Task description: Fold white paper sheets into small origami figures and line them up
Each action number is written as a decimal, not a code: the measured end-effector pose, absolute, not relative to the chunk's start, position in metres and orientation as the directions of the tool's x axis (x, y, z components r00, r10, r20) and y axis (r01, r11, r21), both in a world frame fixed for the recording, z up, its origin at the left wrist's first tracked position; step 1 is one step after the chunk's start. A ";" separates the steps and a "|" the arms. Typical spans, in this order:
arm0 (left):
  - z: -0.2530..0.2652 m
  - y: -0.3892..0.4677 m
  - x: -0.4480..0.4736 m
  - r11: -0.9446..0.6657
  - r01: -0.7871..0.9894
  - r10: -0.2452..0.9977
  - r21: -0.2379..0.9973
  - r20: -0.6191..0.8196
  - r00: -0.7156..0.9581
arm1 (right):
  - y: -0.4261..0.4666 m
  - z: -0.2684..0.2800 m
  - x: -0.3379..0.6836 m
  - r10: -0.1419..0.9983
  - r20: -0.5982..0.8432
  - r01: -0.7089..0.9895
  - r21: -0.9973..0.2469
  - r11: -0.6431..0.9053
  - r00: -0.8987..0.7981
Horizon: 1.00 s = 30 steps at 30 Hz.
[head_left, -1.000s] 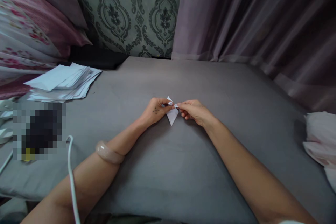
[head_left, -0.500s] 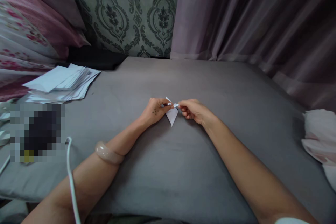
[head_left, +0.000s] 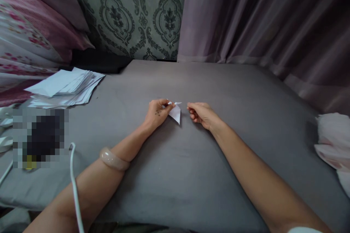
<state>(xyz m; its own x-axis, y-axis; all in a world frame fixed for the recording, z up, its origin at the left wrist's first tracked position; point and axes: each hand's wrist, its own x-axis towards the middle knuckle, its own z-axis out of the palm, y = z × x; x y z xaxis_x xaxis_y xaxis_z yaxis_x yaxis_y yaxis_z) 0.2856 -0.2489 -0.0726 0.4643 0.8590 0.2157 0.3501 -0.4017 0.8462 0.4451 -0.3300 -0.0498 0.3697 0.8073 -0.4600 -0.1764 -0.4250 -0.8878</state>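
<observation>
No readable text or signs.

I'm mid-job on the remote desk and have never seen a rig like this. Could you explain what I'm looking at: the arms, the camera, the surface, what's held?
There's no machine here: these are a person's own bare arms. The camera is worn on the head, looking forward and down. The left hand pinches a small folded white paper. The right hand is just beside it, fingers curled, apart from the paper. Both are over a grey surface. To the left lies a stack of white papers; nearer, a pixelated patch hides something I can't identify. A white cable crosses the view by the left forearm.
</observation>
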 end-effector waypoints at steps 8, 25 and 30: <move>-0.075 -0.242 0.283 -0.310 0.368 0.936 0.877 0.214 0.280 | -0.330 -0.055 0.443 0.833 -0.419 -0.109 -0.906 -0.408 0.361; -0.067 -0.253 0.284 -0.443 0.587 0.878 0.678 0.196 0.436 | -0.325 -0.068 0.434 0.936 -0.010 0.300 -0.946 -0.123 0.352; -0.066 -0.258 0.287 -0.461 0.541 0.858 0.704 0.198 0.474 | -0.325 -0.070 0.433 0.954 0.036 0.386 -0.918 -0.085 0.296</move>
<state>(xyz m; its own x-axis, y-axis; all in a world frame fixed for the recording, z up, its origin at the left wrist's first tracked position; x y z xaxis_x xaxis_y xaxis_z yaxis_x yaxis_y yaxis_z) 0.2869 -0.2576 -0.0659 0.4740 0.8581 0.1976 0.5406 -0.4607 0.7039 0.4328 -0.3246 -0.0695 0.2964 0.9544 0.0359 0.3862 -0.0854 -0.9185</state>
